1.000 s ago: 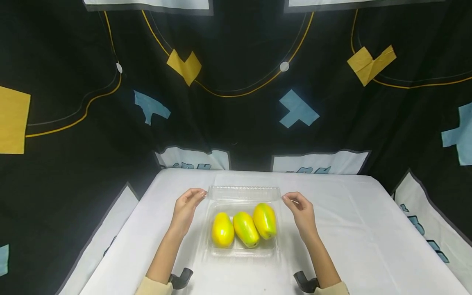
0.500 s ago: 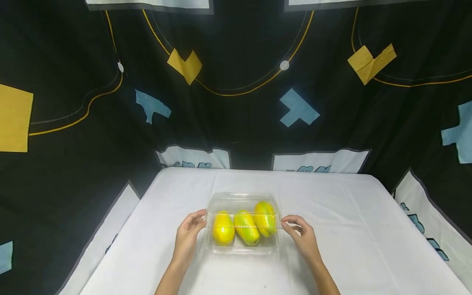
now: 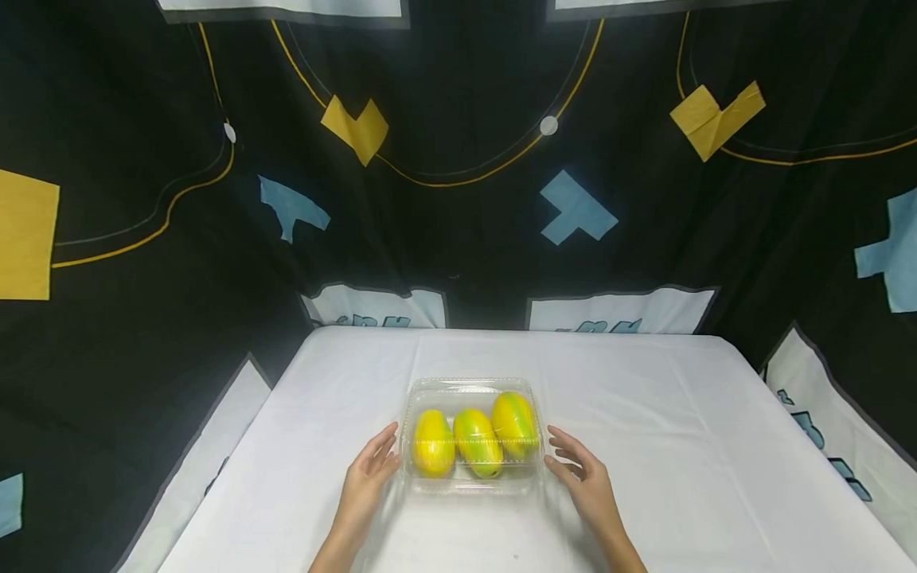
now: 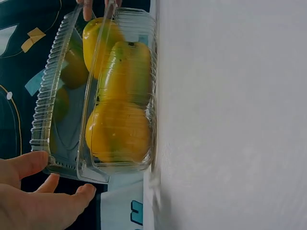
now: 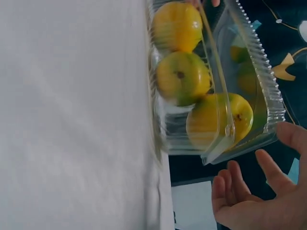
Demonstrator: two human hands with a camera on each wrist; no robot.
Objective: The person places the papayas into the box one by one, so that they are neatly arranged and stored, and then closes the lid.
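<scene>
A clear plastic clamshell box (image 3: 469, 485) lies on the white table with three yellow-green mangoes inside: one at left (image 3: 433, 454), one in the middle (image 3: 474, 455) and one at right (image 3: 513, 422). Its clear lid (image 4: 43, 105) leans over the fruit, partly lowered, with a gap still showing at the front in both wrist views. My left hand (image 3: 367, 479) is at the left side, fingers loosely extended, one fingertip at the lid's corner. At the opposite side, my right hand (image 3: 583, 481) has relaxed, spread fingers, one fingertip at the lid's edge (image 5: 273, 96).
A white cloth covers the table (image 3: 666, 461). Behind it hangs a black curtain (image 3: 458, 239) with yellow and blue patches and white panels.
The lid has swung from standing back behind the box to leaning forward over the mangoes. Both hands have come nearer with it, and their pinching fingers have loosened.
</scene>
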